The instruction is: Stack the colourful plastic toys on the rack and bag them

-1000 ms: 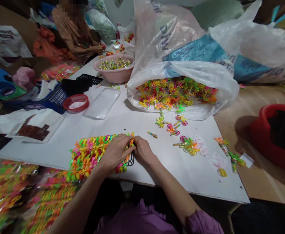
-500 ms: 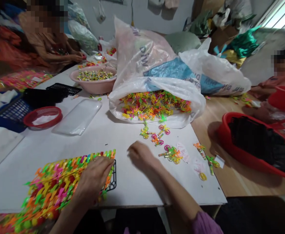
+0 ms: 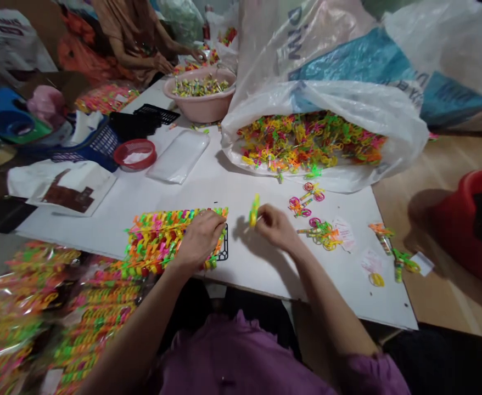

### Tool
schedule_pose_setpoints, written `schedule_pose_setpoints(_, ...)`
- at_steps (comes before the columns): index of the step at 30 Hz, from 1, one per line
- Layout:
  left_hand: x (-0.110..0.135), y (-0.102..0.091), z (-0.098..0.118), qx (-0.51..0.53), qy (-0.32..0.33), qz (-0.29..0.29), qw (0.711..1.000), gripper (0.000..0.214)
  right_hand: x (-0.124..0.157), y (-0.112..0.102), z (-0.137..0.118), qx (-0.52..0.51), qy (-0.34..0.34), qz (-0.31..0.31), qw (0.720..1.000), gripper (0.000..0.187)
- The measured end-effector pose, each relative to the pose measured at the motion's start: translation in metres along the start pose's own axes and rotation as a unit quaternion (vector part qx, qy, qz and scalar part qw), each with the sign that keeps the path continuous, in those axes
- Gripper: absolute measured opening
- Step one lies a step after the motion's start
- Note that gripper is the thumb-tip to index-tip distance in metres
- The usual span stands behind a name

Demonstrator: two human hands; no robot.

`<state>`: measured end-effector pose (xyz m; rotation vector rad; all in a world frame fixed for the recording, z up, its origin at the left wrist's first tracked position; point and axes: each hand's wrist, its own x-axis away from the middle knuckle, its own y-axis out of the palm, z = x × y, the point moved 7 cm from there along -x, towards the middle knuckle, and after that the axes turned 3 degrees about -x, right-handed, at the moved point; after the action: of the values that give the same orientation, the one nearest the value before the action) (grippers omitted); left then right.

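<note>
My left hand [image 3: 200,238] lies curled on the right end of a black grid tray [image 3: 223,249] packed with rows of small neon plastic toys [image 3: 158,238]. My right hand [image 3: 274,226] pinches one yellow-green toy [image 3: 253,210] upright, just right of the tray. More loose toys [image 3: 313,216] lie on the white table top [image 3: 233,192] beyond my right hand. A big clear plastic bag [image 3: 323,99] spills a heap of the same neon toys [image 3: 307,144] toward me.
A pink basin [image 3: 202,101] of small pieces, a red basket [image 3: 134,154] and a clear plastic sleeve [image 3: 179,156] stand at the back left. Another person [image 3: 142,38] works behind the basin. A red tub [image 3: 471,225] sits at right. Filled toy sheets [image 3: 39,307] pile at lower left.
My right hand has picked up a yellow-green toy from the loose ones and brought it back toward the tray. My left hand stays on the tray. The camera has tilted down.
</note>
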<state>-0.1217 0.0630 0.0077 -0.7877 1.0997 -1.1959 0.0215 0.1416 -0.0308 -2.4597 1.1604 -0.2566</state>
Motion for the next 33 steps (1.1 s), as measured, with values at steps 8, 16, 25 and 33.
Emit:
schedule_pose_setpoints(8,0.015,-0.028,0.006,-0.03,0.013,0.068,0.997,0.023,0.044,0.088,0.011,-0.187,0.041,0.012,0.981,0.009)
schedule_pose_setpoints(16,0.065,-0.011,0.039,-0.025,0.046,-0.018,0.998,0.03,0.054,0.097,0.001,0.017,-0.027,0.047,0.998,0.009)
schedule_pose_setpoints(25,0.067,0.011,0.029,-0.054,0.036,-0.023,0.998,0.02,0.048,0.112,-0.003,0.106,-0.082,0.038,0.99,0.01)
schedule_pose_setpoints(33,0.068,-0.016,0.03,-0.051,0.028,0.058,0.997,0.021,0.022,0.064,0.002,-0.048,-0.009,-0.004,0.999,0.015)
